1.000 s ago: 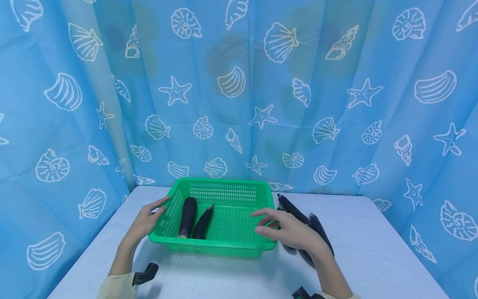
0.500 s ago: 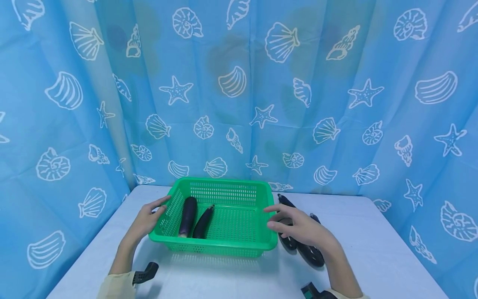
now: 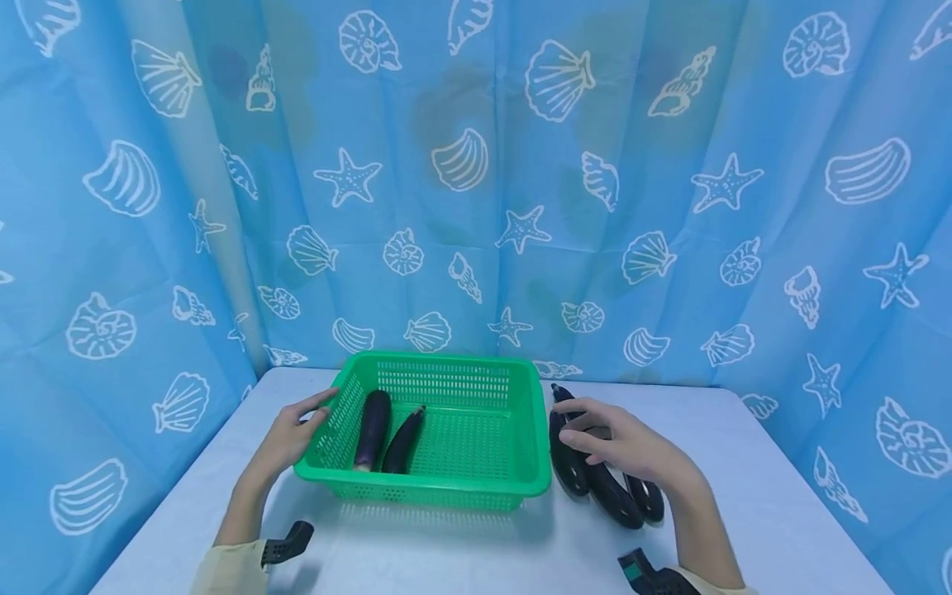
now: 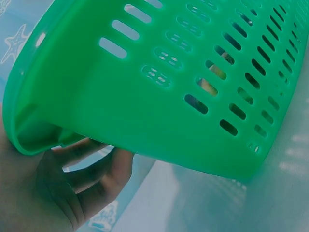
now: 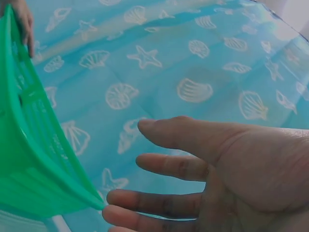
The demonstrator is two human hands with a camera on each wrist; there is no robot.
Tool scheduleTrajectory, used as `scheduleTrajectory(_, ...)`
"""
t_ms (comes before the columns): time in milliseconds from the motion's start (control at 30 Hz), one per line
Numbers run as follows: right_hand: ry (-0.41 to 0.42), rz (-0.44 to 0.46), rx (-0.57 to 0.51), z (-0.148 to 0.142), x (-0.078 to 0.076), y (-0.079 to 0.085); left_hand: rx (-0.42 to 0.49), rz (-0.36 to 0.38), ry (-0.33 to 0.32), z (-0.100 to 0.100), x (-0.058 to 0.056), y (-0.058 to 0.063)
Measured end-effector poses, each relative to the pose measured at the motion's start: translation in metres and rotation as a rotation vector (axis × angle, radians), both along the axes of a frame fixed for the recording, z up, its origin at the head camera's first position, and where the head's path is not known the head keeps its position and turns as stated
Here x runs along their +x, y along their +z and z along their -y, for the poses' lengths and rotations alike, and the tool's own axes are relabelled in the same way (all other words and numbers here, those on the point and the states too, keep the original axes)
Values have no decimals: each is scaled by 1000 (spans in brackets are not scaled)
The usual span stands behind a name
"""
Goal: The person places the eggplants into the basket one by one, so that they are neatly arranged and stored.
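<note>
A green slotted plastic basket (image 3: 476, 487) stands on the table with two dark purple eggplants inside, a thicker one (image 3: 374, 426) and a slimmer one (image 3: 404, 442). My left hand (image 3: 286, 438) holds its left rim; in the left wrist view the fingers (image 4: 104, 181) bend under the rim against the outer wall. Right of the basket lie three more eggplants: one near its side (image 3: 568, 467), a long one in the middle (image 3: 616, 500), and another (image 3: 649, 500) partly hidden by my hand. Over them hovers my right hand (image 3: 632, 442), fingers spread and loosely bent, holding nothing.
A white cloth covers the table (image 3: 744, 496). Behind it hangs a blue curtain (image 3: 476, 273) with white shells and starfish, which also runs along both sides. Black wrist mounts (image 3: 288, 543) sit at both sleeves.
My right hand has moved right, from over the basket's right side to above the loose eggplants. The left hand and the basket have stayed in place.
</note>
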State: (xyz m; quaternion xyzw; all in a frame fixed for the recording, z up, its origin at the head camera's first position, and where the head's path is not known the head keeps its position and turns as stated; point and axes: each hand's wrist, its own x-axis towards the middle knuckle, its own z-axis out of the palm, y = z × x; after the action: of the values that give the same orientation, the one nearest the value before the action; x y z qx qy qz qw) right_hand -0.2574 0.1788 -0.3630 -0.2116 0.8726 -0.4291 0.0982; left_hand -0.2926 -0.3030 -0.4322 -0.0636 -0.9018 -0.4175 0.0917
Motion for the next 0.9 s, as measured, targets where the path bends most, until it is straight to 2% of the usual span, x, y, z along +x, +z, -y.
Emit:
scheduleTrajectory(167, -54, 2, 4, -14, -1, 1, 4, -6, -4, 2, 2, 2)
scheduleTrajectory(400, -90, -4, 14, -31, -6, -1, 19, 2, -5, 3, 2, 4)
scheduleTrajectory(900, -202, 51, 93, -57, -11, -16, 15, -2, -7, 1, -1, 0)
